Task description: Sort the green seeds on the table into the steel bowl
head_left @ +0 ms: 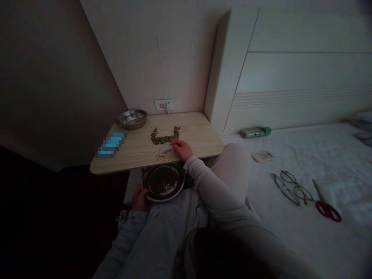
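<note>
My left hand (140, 199) grips the near left rim of a round metal dish (155, 175), thumb over the edge. The dish rests over my lap, just below the tabletop's front edge, with small dark grains scattered in it. On the wooden tabletop (136, 155), my right hand (181, 149) has its fingers closed on a thin, pale, see-through piece (165, 150); its exact kind is unclear. Beyond that piece lies a U-shaped spread of small greenish-brown grains (164, 139). A few loose grains lie between it and the front edge.
A steel bowl (132, 119) stands at the tabletop's back left, near a blurred-out blue patch (112, 145). A wall socket (164, 104) has a plug in it. On the white bed lie a green bottle (255, 132), a pale handheld device (263, 156), glasses (302, 193) and red-handled scissors (328, 211).
</note>
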`<move>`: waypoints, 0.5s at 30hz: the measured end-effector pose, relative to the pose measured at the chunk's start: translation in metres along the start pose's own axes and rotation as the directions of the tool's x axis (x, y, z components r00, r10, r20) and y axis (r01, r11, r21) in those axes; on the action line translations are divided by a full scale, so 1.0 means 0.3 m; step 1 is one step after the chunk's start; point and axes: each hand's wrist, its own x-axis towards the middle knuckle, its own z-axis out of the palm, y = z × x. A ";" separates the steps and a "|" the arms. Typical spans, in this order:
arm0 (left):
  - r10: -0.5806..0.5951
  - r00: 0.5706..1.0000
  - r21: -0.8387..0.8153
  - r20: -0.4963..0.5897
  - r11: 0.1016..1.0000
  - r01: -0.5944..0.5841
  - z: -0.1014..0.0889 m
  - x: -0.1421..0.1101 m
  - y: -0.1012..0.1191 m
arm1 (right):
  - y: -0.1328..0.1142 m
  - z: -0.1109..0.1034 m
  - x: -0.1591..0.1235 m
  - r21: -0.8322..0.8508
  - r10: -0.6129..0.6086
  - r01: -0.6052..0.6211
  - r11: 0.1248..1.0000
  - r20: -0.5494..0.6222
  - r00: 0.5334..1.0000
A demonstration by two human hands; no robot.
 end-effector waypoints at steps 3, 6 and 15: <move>-0.055 0.998 -0.082 0.025 0.995 0.056 0.005 -0.004 0.001 | 0.001 -0.001 -0.001 0.002 0.013 -0.013 1.000 0.003 1.000; -0.042 0.998 -0.105 0.042 0.993 0.046 0.010 -0.005 -0.006 | -0.006 -0.005 -0.006 -0.001 0.037 -0.037 0.999 0.009 0.999; -0.050 0.997 -0.085 0.065 0.995 0.055 0.026 0.007 -0.023 | -0.009 -0.013 -0.013 0.026 0.033 -0.034 0.999 0.026 0.999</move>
